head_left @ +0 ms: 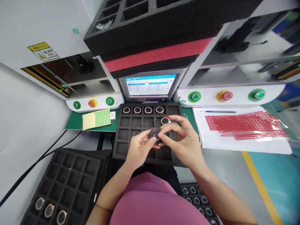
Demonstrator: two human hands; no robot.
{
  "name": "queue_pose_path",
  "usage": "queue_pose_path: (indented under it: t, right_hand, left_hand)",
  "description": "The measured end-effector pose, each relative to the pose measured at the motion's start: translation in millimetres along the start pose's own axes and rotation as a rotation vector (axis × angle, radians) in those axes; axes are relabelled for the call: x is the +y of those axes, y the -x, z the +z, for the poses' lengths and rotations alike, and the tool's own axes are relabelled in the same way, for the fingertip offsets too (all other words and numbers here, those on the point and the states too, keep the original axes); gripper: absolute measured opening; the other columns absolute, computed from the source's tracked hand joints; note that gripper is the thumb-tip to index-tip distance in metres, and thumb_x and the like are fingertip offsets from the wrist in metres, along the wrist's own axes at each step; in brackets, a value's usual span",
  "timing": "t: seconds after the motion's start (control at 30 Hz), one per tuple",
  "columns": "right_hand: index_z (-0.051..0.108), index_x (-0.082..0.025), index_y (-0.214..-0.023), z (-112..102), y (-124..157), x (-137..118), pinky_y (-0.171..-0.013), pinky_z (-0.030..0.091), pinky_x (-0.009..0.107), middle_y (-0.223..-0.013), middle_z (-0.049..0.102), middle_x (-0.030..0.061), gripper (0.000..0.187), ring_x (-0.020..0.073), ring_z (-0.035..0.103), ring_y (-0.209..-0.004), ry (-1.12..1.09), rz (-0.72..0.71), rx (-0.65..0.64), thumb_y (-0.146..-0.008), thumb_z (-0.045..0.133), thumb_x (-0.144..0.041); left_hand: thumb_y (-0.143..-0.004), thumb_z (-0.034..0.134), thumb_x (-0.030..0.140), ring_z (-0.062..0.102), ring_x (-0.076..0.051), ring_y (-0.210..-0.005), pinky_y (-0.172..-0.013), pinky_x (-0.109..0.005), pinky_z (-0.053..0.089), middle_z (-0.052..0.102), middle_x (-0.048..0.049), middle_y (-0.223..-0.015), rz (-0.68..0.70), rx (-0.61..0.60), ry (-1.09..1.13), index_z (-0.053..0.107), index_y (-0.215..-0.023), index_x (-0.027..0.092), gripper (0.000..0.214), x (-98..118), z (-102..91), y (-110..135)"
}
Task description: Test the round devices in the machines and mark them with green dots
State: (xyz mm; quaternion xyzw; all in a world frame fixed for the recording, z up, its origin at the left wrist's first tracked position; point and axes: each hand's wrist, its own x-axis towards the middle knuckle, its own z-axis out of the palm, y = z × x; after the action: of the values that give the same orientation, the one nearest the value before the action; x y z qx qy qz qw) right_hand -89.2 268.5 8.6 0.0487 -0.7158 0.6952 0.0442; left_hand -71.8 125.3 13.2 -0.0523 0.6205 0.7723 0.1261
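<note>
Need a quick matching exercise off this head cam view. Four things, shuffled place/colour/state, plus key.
Things
1. Pen
2. Cream sheet
3. Screen
4. Left hand

Place, colour or state
A. Lit up, beyond the black tray
B. Holding a dark round watch
C. Blue, lying on white paper
D. Covered partly in green dots

Pairs: 1-C, 2-D, 3-A, 4-B
</note>
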Motion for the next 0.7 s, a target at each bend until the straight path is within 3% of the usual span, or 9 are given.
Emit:
queue_pose_path:
  t: [0.07,0.23,0.3,0.4,0.53,0.7]
  right_hand:
    - [0.047,-0.024,-0.114,-1.4,0.6,1.2,-0.097,0.044,0.043,-0.075,0.064,-0.0038,0.043,0.0186,0.064,-0.085,0.071,-0.052,0.105,-0.077,0.070,-0.022]
    - [0.047,-0.025,-0.111,-23.8,1.5,9.9,-0.098,0.045,0.043,-0.092,0.060,0.0020,0.043,0.0193,0.061,-0.091,0.099,-0.147,0.543,-0.076,0.072,-0.025]
    - [0.045,-0.025,-0.110,-35.8,6.8,16.1,-0.098,0.045,0.045,-0.090,0.061,0.0022,0.041,0.0198,0.061,-0.090,0.083,-0.120,0.588,-0.078,0.071,-0.027]
    - [0.046,-0.024,-0.109,-50.3,19.9,24.6,-0.099,0.043,0.047,-0.089,0.063,0.0028,0.041,0.0198,0.062,-0.088,0.107,-0.075,0.620,-0.077,0.070,-0.028]
    - [0.048,-0.022,-0.109,-65.6,35.9,30.9,-0.102,0.040,0.048,-0.088,0.064,0.0035,0.040,0.0198,0.062,-0.089,0.129,-0.085,0.723,-0.076,0.071,-0.028]
    - [0.049,-0.021,-0.106,-85.1,46.0,38.4,-0.101,0.039,0.050,-0.087,0.064,0.0042,0.037,0.0202,0.061,-0.090,0.137,-0.051,0.797,-0.076,0.070,-0.031]
  left_hand:
    - [-0.080,0.071,0.041,0.073,-0.020,-0.076,-0.068,-0.029,0.062,0.075,-0.0110,-0.097,0.003,0.001,-0.041,0.069,-0.108,0.010,0.042,-1.2,0.1,3.0]
    - [-0.090,0.060,0.034,0.073,-0.022,-0.090,-0.081,-0.031,0.059,0.075,-0.0091,-0.103,0.106,0.092,-0.296,0.063,-0.106,0.016,0.024,-4.5,-2.5,-6.2]
    - [-0.094,0.055,0.030,0.072,-0.020,-0.095,-0.086,-0.030,0.056,0.075,-0.0078,-0.105,0.206,0.103,-0.591,0.060,-0.105,0.019,0.017,-6.3,-1.4,-31.7]
    - [-0.095,0.051,0.020,0.071,-0.021,-0.098,-0.086,-0.030,0.052,0.074,-0.0069,-0.105,0.292,0.019,-1.069,0.061,-0.106,0.020,0.015,-11.2,9.7,-91.7]
    - [-0.094,0.053,0.017,0.068,-0.025,-0.102,-0.092,-0.036,0.048,0.074,-0.0100,-0.104,0.336,-0.116,-1.320,0.068,-0.105,0.019,0.019,-24.0,36.1,-167.2]
    - [-0.095,0.057,0.022,0.066,-0.022,-0.101,-0.094,-0.043,0.050,0.071,-0.0089,-0.101,0.363,-0.338,-1.575,0.069,-0.101,0.012,0.016,-42.1,55.1,-207.0]
